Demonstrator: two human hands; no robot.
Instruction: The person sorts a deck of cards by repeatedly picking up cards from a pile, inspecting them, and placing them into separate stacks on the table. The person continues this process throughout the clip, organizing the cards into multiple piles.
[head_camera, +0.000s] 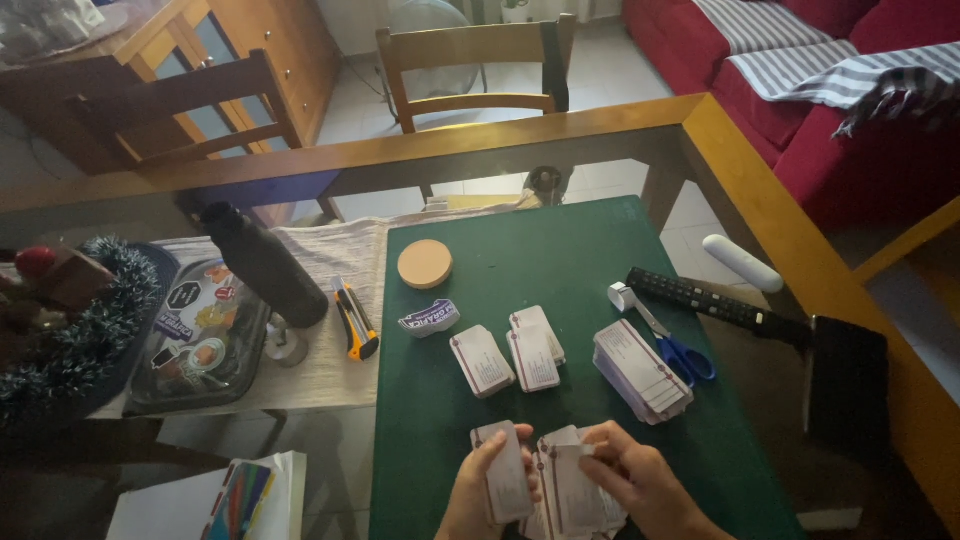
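We note left hand (478, 492) fingers curled around card stack (505, 483); right hand (640, 482) pinching fanned cards (572, 480). Cards white, red-edged, printed, over green mat (560, 260).

The left hand (478, 492) grips a small stack of cards (503, 472), while the right hand (640, 483) fingers another fanned bunch (572, 484) over the green mat (520, 255). Three more card piles (532, 350), blue-handled scissors (672, 346) and a remote control (712, 301) lie beyond.
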